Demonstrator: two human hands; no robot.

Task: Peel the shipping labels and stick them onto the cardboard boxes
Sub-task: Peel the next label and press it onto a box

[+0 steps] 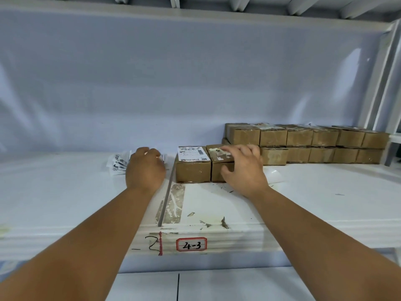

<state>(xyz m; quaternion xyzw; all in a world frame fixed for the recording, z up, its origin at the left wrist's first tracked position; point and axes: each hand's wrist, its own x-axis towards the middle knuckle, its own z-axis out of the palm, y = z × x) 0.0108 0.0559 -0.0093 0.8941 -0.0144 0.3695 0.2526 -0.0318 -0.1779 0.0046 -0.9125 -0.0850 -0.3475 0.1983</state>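
My right hand [243,168] grips the unlabelled box [217,177], fingers on top, thumb on front; my left hand [145,168] curls round the label stack [119,161] beside the labelled box [192,170]

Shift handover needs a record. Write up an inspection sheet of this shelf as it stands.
Surface: white shelf, scuffed patches near front edge; tag reads 4-3.
Job's things: labelled box touching unlabelled box; label pile at left; box stack at back right.
Clutter: curled backing paper right of the unlabelled box.
Grips: left hand on label pile, fingers hidden; right hand holds unlabelled box.
Cables: nothing seen.
Surroundings: white back panel; upper shelf overhead.
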